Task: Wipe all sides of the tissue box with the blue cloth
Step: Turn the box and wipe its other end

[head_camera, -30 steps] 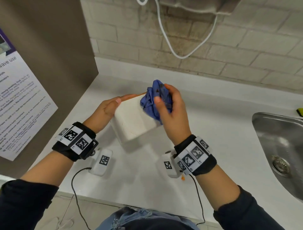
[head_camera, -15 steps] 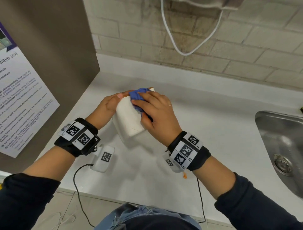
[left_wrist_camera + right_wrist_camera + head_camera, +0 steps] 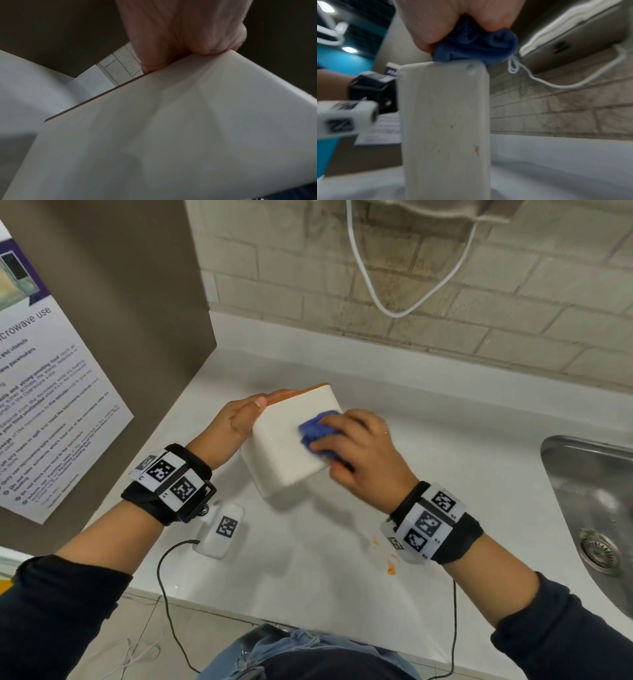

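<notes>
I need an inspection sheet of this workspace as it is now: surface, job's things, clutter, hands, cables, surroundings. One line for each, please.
Surface: white counter, with small orange stains near the front edge.
Job's things: white tissue box tilted up off the counter, orange edge on its far side; blue cloth bunched on its upper face.
Clutter: nothing seen.
Hands: left hand holds the box at its far left edge; right hand presses the cloth to the box, fingers curled over it.
Cables: black cable from the left wrist unit over the counter edge; white cord looping on the wall.
Surroundings: brick wall, steel sink at right, brown panel with a microwave notice at left.
</notes>
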